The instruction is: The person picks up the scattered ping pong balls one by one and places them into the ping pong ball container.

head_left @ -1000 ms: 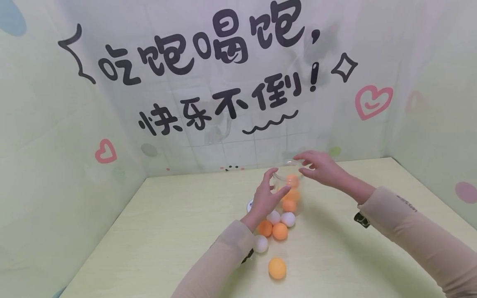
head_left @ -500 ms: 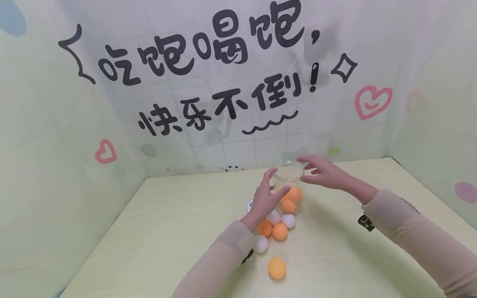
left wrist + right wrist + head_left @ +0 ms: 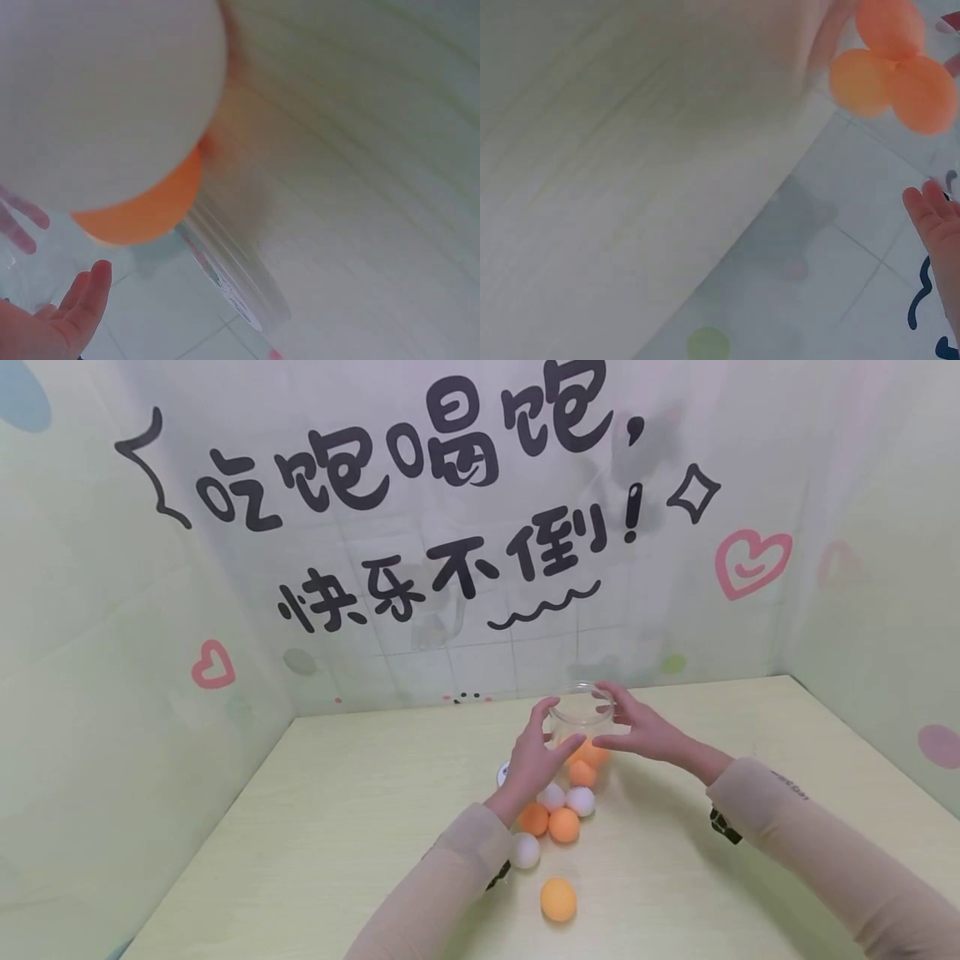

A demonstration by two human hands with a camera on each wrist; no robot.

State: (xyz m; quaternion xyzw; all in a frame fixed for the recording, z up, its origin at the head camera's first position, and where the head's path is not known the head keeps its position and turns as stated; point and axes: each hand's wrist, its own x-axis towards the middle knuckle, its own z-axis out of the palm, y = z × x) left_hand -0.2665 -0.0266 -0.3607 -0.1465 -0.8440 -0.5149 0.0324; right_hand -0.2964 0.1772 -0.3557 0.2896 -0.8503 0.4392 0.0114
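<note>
We see a pale bench (image 3: 337, 843) filling the lower part of the frame. Right of centre stands a clear jar (image 3: 573, 723) with orange balls (image 3: 582, 774) inside. Our left hand (image 3: 534, 760) curves its grip round the jar's left side, our right hand (image 3: 651, 727) round its right. Below the jar lie white balls (image 3: 524, 852) and loose orange balls (image 3: 564, 825); a lone yellow-orange ball (image 3: 558, 900) rests near the bottom edge. Black lettering (image 3: 462, 572) spans the upper middle.

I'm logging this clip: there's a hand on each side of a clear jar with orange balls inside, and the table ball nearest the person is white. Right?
Not quite: the nearest ball is orange, not white, as the head view shows. The rest stands.
</note>
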